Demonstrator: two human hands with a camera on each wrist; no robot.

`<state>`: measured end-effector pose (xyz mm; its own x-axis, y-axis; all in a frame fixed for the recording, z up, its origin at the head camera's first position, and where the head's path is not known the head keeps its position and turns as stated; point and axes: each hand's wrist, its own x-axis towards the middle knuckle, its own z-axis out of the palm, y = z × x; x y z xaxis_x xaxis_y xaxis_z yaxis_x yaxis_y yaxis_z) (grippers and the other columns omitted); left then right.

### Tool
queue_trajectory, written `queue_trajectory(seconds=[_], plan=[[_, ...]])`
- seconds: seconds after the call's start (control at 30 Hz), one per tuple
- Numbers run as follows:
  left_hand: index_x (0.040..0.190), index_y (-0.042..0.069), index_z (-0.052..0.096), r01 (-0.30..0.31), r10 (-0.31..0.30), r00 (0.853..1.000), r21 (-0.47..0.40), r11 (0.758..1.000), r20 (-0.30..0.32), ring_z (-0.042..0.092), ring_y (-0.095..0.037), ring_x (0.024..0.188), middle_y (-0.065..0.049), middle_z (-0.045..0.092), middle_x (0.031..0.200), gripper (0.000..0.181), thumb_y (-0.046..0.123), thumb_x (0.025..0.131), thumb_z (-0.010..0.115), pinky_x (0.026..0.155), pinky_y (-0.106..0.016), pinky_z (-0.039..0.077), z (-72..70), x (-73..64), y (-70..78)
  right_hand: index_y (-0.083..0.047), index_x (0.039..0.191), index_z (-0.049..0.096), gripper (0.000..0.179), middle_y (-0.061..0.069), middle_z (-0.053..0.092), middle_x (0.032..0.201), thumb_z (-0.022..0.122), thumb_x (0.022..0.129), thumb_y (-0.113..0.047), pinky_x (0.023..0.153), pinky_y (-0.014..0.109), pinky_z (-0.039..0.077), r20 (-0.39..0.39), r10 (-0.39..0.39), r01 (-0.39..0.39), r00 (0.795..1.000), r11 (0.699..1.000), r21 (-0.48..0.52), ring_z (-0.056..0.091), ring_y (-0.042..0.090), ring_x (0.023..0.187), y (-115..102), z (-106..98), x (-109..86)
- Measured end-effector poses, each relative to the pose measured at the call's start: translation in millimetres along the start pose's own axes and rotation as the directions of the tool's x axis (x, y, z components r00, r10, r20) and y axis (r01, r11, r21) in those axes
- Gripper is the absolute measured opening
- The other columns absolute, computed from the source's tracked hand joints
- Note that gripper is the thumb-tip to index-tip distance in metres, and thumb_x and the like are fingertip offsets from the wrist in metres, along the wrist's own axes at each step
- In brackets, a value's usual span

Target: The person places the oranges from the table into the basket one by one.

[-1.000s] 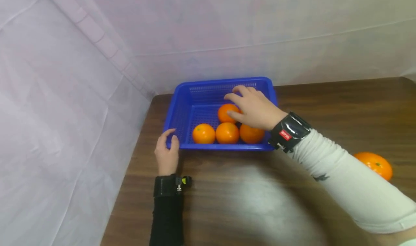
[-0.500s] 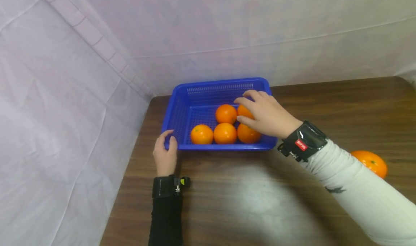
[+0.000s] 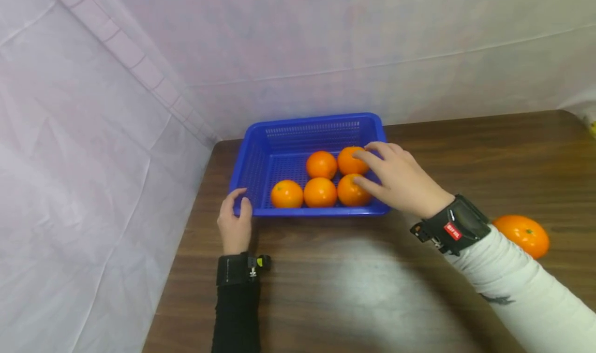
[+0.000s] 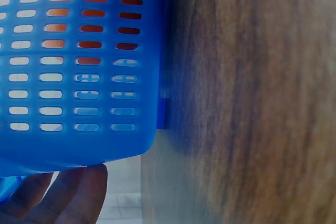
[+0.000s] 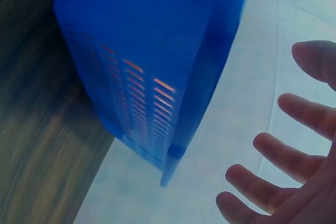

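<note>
A blue plastic basket (image 3: 314, 212) with slotted walls stands on the table, with several oranges (image 3: 319, 192) inside along its front and right. My left hand (image 3: 235, 229) holds the basket's front left corner, thumb and index finger at the rim. In the left wrist view its fingers (image 4: 84, 195) lie against the basket's wall. Over the basket's right rim hovers my right hand (image 3: 402, 179), fingers spread and holding nothing. Its fingertips overlap the two rightmost oranges in the head view, while the right wrist view shows the fingers (image 5: 275, 150) apart from the basket's outer side.
Another orange (image 3: 522, 236) lies on the wooden table (image 3: 335, 301) at the right, partly behind the right forearm. White cloth (image 3: 298, 42) hangs behind the table and along its left side. A small yellow thing (image 3: 593, 129) shows at the far right edge.
My right hand has drawn back from over the oranges to the right rim, uncovering the rear right orange. The left hand stays at the basket's corner; the whole view has shifted slightly.
</note>
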<state>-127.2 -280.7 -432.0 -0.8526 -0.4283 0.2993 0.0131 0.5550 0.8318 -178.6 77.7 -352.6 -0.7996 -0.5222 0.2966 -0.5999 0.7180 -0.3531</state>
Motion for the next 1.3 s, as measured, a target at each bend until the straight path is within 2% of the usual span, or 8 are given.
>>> queue_trajectory(seconds=[0.37,0.7,1.07,1.2,1.3], plan=[[0.123,0.013,0.068,0.01,-0.01,1.0,-0.011,1.0,-0.003,0.055,-0.027,0.131,-0.011,0.063,0.134,0.028,0.02,0.098,0.058,0.115,-0.047,0.038,-0.3,0.2,-1.3,-0.009,0.136,0.059,0.05,0.022,0.055,0.138,0.07,0.094,-0.033,0.107,0.065,0.037,-0.062,0.033,-0.032,0.998,0.999,0.018,0.048,0.045,0.129,7.2,-4.2,-32.3],[0.124,0.013,0.067,0.017,-0.017,1.0,-0.019,1.0,-0.002,0.054,-0.028,0.132,-0.012,0.063,0.136,0.028,0.02,0.098,0.057,0.116,-0.047,0.037,0.7,-1.3,-2.0,-0.011,0.142,0.055,0.052,0.021,0.052,0.142,0.067,0.096,-0.034,0.11,0.067,0.029,-0.052,0.138,-0.133,0.989,0.987,0.093,0.042,0.046,0.133,18.6,-17.8,-64.8],[0.123,0.012,0.067,0.016,-0.017,1.0,-0.028,0.999,-0.011,0.054,-0.027,0.132,-0.012,0.063,0.136,0.028,0.018,0.098,0.057,0.116,-0.047,0.037,2.3,-0.1,-2.1,-0.01,0.141,0.054,0.052,0.024,0.052,0.139,0.068,0.096,-0.033,0.101,0.067,0.033,-0.089,0.205,-0.197,0.975,0.976,0.092,0.045,0.048,0.126,37.4,-27.7,-94.6],[0.122,0.011,0.068,0.005,-0.006,1.0,-0.026,1.0,-0.019,0.055,-0.027,0.131,-0.012,0.064,0.135,0.028,0.017,0.097,0.057,0.115,-0.047,0.038,2.6,0.4,-2.7,-0.01,0.142,0.053,0.054,0.027,0.051,0.139,0.068,0.096,-0.032,0.1,0.067,0.032,-0.08,0.239,-0.23,0.968,0.968,0.104,0.044,0.05,0.126,46.0,-30.3,-108.4],[0.122,0.012,0.068,0.003,-0.004,1.0,-0.023,1.0,-0.029,0.055,-0.028,0.131,-0.013,0.064,0.134,0.028,0.017,0.097,0.058,0.115,-0.047,0.038,2.5,0.6,-3.2,-0.011,0.145,0.049,0.055,0.028,0.046,0.143,0.065,0.098,-0.036,0.1,0.069,0.029,-0.039,0.298,-0.291,0.954,0.948,0.126,0.039,0.053,0.129,51.1,-32.1,-118.4]])
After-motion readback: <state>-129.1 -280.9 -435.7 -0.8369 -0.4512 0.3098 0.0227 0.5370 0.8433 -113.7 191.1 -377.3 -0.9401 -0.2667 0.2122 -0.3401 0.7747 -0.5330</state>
